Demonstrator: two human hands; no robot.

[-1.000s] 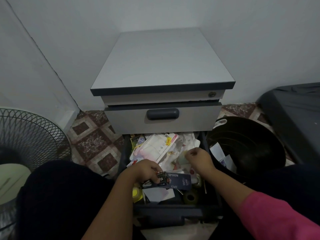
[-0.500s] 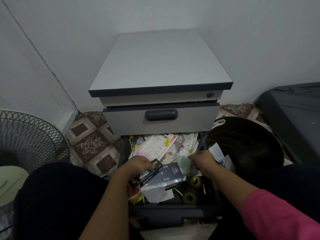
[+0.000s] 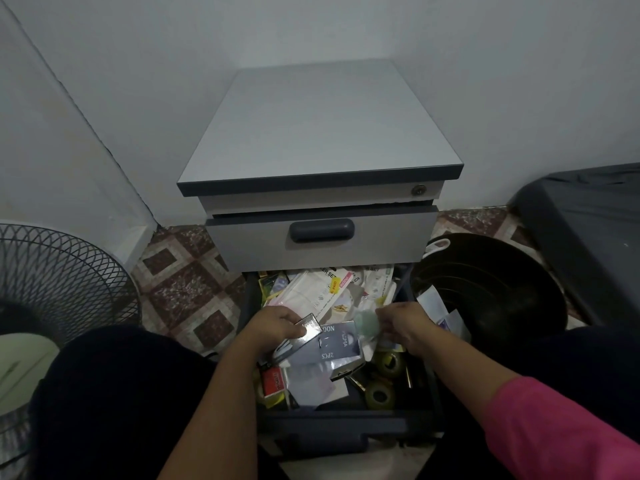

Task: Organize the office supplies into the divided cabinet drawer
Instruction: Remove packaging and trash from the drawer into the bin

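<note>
I see my left hand (image 3: 277, 322) over the open bottom drawer (image 3: 332, 426) of the cabinet (image 3: 322, 133), fingers curled round a slim dark box (image 3: 298, 336) with a shiny face. The box lies with its long axis slanting from near left up to far right, its far end pointing toward the middle of the drawer. It rests partly on a wider dark blue package (image 3: 334, 348) printed with pale letters, which lies flat and nearly square to the drawer, its print upside down to me.

My right hand (image 3: 403, 325) is at the right side of the drawer, fingertips drawn together on a pale green thing (image 3: 367, 323) wrapped in clear plastic; what it is I cannot tell.

Toward the near right of the drawer lie rolls of yellowish tape (image 3: 379, 394). A red and yellow packet (image 3: 273, 384) sits at the near left, and white packets (image 3: 322, 292) fill the far end under the closed upper drawer (image 3: 322, 233).

Against a second ago, the slim box has swung from lying almost across the drawer to this steeper slant, and the blue package has turned so its letters read reversed. My right hand has come nearer and now holds the green thing up.

A black basin (image 3: 491, 292) stands on the floor to the right, a fan grille (image 3: 59, 275) to the left.
</note>
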